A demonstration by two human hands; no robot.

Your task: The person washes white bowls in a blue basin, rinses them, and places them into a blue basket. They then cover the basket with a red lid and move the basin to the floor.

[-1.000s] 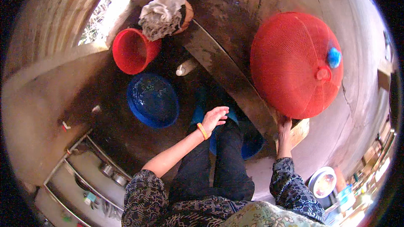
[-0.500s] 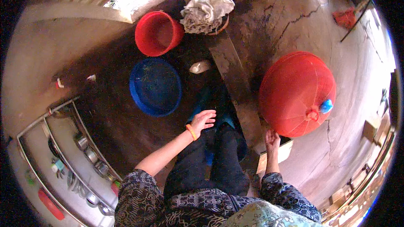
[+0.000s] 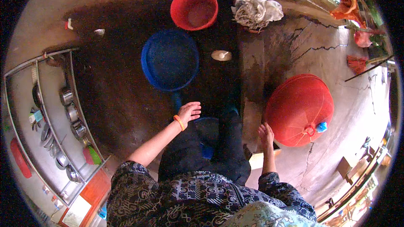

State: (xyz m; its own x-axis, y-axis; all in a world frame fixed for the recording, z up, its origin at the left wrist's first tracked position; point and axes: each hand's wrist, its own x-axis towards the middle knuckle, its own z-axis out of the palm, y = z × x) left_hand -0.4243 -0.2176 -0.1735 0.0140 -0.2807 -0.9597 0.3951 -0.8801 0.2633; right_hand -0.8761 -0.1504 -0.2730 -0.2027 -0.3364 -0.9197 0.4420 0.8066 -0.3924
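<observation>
Head view swings left since a second ago; left hand point(image 3: 189, 112) open, empty, over knee near blue basin point(image 3: 170, 60); right hand point(image 3: 266, 134) fingers spread, empty, by red mesh cover point(image 3: 299, 109).

My view swung left and forward since a second ago, red dome cover point(image 3: 299, 109) slid from upper right to lower right, metal rack point(image 3: 50, 117) fuller at left, my right hand point(image 3: 266, 134) now beside the cover's edge, left hand point(image 3: 189, 112) slightly higher
</observation>
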